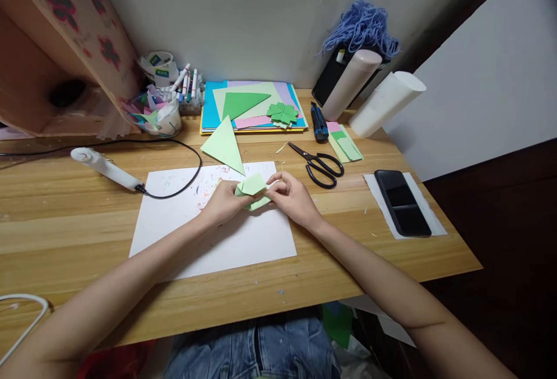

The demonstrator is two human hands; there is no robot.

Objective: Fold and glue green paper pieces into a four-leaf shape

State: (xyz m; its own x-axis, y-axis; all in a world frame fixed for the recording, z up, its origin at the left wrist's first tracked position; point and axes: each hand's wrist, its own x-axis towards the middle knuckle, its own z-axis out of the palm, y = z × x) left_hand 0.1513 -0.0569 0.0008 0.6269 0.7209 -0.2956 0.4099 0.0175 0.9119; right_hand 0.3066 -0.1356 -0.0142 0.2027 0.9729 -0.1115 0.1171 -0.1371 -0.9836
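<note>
A pale green folded paper [253,185] is held between both hands, just above a white sheet [261,239] on the desk. My left hand [227,201] grips its left side, the thumb lying across the front. At its right edge my right hand [292,196] pinches the paper between thumb and fingertips. Beyond the hands lies a light green paper triangle [224,144], with one corner close to the held piece. Black-handled scissors [319,165] rest on the wood to the right of my right hand.
A glue gun [104,168] with a black cord lies left. Behind are a paper stack [209,109] bearing a green paper clover [282,114], a cup of scraps [167,121] and markers [187,84]. Rightward are a utility knife [319,122], white roll [385,103] and phone [402,202].
</note>
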